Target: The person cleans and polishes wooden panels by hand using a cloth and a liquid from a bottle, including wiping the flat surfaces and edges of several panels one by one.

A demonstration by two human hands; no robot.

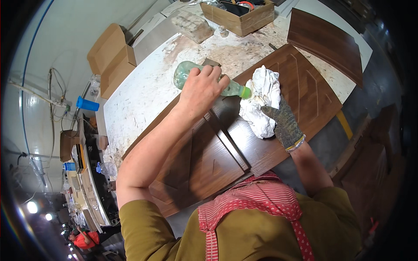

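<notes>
My bare left hand (203,88) is wrapped round a translucent green plastic bottle (183,73), tilted so its yellow-green cap (245,92) meets or nearly meets a crumpled white cloth (262,93). On the other side of the cloth, my right hand (285,123), in a dark, stained work glove, grips its edge; some of those fingers are hidden in the folds. Beneath both hands lie brown wood-grain panels with carved grooves, one a right-hand panel (314,87) and one a left-hand panel (211,154). A narrow gap with raised edges runs between them.
The panels rest on a stained white table (143,91). Toward its far side are a cardboard box of tools (244,24), a wrapped block (191,27) and a curved brown panel (324,41). An open carton (117,61) and blue cup (87,104) stand left. A person (85,239) is far off.
</notes>
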